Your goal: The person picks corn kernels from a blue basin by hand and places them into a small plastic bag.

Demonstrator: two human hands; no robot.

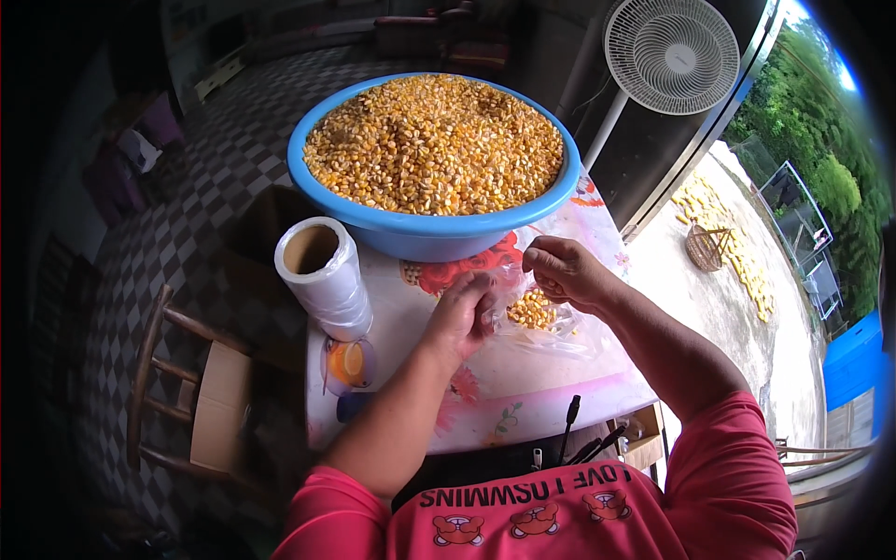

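A clear plastic bag (pixel 565 344) with a small heap of corn kernels (pixel 532 310) in it lies on the flowered tablecloth in front of me. My left hand (pixel 465 313) is closed on the left side of the bag's mouth. Fingers pinched together, my right hand (pixel 564 271) holds the bag's film at the upper right. Just beyond both hands stands a wide blue basin (pixel 429 224), heaped with loose yellow corn kernels (pixel 434 140). A roll of clear plastic bags (pixel 338 294) stands upright left of my left hand.
The tablecloth (pixel 518 392) covers a small table. A wooden chair (pixel 168 373) with a cardboard piece (pixel 222 401) stands at the left. Behind the basin, at right, is a white fan (pixel 674 56). Outside the doorway, corn cobs (pixel 747 271) and a wicker basket (pixel 705 248) lie on concrete.
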